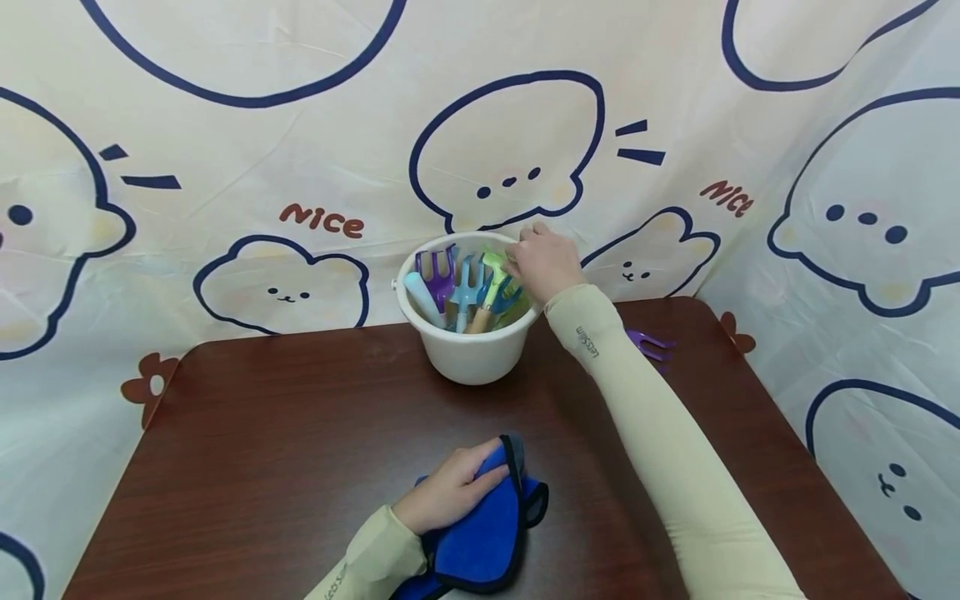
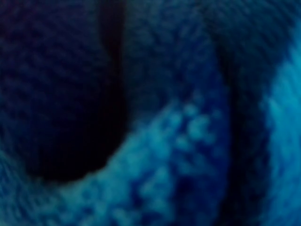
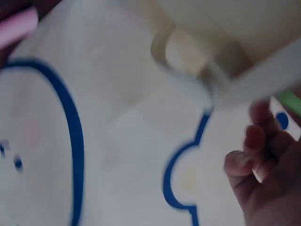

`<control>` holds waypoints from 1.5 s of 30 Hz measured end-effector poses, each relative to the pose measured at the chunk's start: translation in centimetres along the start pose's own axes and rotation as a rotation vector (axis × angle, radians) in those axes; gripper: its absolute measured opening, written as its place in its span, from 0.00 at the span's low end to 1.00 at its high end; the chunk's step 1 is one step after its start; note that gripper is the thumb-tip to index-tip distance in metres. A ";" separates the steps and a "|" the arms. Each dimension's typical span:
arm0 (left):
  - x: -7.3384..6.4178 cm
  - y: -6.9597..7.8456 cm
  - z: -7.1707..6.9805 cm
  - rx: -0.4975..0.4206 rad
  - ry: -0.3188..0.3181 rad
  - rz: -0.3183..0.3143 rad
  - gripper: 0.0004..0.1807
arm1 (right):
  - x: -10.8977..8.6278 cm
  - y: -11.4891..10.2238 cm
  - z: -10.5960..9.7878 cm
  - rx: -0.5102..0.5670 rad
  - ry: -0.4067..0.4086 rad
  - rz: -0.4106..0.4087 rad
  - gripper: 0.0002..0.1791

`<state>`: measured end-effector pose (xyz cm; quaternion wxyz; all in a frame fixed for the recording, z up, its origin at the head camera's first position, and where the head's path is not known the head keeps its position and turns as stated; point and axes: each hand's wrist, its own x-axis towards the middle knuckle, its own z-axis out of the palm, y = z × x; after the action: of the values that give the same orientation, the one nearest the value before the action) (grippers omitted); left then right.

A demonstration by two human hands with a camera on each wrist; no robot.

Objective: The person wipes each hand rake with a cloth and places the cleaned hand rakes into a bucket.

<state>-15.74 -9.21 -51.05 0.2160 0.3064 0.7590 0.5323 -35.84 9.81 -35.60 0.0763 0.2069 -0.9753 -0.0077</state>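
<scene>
In the head view my left hand (image 1: pixel 450 492) grips a folded blue cloth (image 1: pixel 480 546) with black edging on the near part of the table. Its fuzzy blue pile (image 2: pixel 155 174) fills the left wrist view, out of focus. My right hand (image 1: pixel 546 260) is at the right rim of a white bucket (image 1: pixel 474 358), fingers curled, pinching the head of a green toy garden tool (image 1: pixel 493 265) with a wooden handle. Beside that tool stand a purple toy fork (image 1: pixel 437 279) and a light blue toy fork (image 1: pixel 467 292). In the right wrist view the curled fingers (image 3: pixel 242 165) show below the bucket's rim.
A second purple toy fork (image 1: pixel 651 343) lies on the brown table (image 1: pixel 300 442) to the right, partly hidden by the right sleeve. A light blue handle (image 1: pixel 423 298) leans in the bucket. A printed white curtain (image 1: pixel 247 192) hangs along the table's back edge.
</scene>
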 end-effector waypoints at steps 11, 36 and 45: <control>0.2 0.0 -0.1 -0.020 -0.016 -0.025 0.15 | 0.4 0.7 1.0 0.059 -0.141 -0.033 0.34; 0.1 0.0 -0.4 -0.029 -0.009 -0.034 0.11 | -6.2 12.0 11.5 0.348 -0.202 0.322 0.24; -0.1 0.1 -0.5 -0.092 -0.007 -0.090 0.20 | -6.3 11.2 13.6 0.143 -0.179 0.201 0.12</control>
<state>-15.99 -9.57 -50.75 0.2563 0.2637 0.7459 0.5553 -36.76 22.40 -49.45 -0.0253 0.1117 -0.9921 0.0512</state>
